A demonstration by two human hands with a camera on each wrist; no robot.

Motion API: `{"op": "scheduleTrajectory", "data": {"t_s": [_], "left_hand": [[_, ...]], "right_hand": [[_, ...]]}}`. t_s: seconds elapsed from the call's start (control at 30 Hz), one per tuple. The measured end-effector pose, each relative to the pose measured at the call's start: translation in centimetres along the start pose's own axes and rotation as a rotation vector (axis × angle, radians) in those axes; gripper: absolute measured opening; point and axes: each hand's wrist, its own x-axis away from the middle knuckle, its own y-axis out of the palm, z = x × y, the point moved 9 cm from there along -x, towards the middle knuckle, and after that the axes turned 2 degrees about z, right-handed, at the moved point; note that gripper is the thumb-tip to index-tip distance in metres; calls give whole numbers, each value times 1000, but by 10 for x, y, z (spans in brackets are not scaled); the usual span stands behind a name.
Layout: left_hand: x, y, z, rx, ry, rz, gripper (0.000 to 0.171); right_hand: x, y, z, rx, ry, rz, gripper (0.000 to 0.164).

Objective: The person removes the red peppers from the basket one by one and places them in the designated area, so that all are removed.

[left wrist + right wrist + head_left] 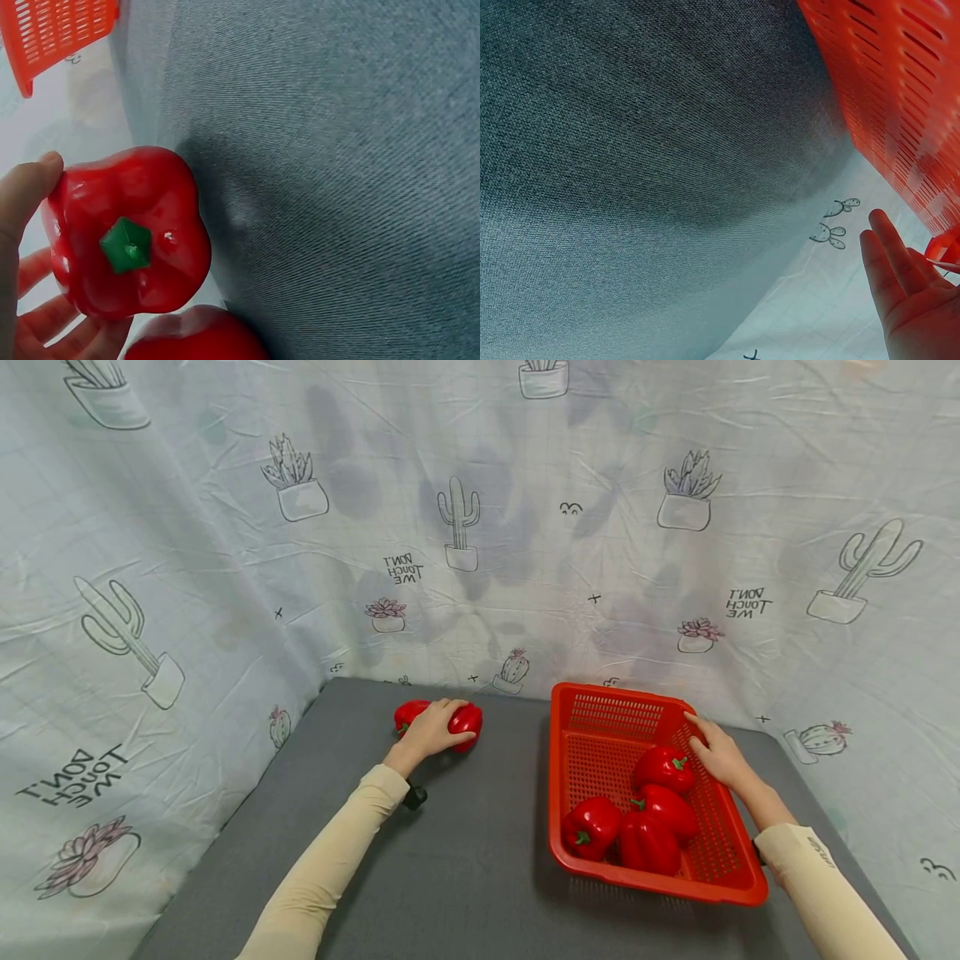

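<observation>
My left hand [429, 732] grips a glossy red bell pepper [467, 724] at the back of the table. In the left wrist view, this bell pepper [154, 195] shows its green stem, with the thumb at its upper edge and the fingers around the lower side. A second red bell pepper [409, 714] lies just left of it, partly behind the hand. My right hand [722, 755] rests at the right rim of a red plastic basket [557, 760]. Seen from the right wrist, its fingers [885, 274] extend nearly straight beside the basket's outer wall.
Several red bell peppers [649, 843] lie in the near and right part of the basket, which stands on the right of the grey table [450, 860]. A pale curtain [510, 585] printed with potted cacti hangs behind the table and along its sides.
</observation>
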Motion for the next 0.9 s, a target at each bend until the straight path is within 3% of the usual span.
{"op": "scheduleTrajectory", "data": {"t_s": [0.9], "left_hand": [[3, 4, 3, -19, -7, -44, 61]], "right_hand": [[-1, -2, 2, -4, -15, 19, 48]]}}
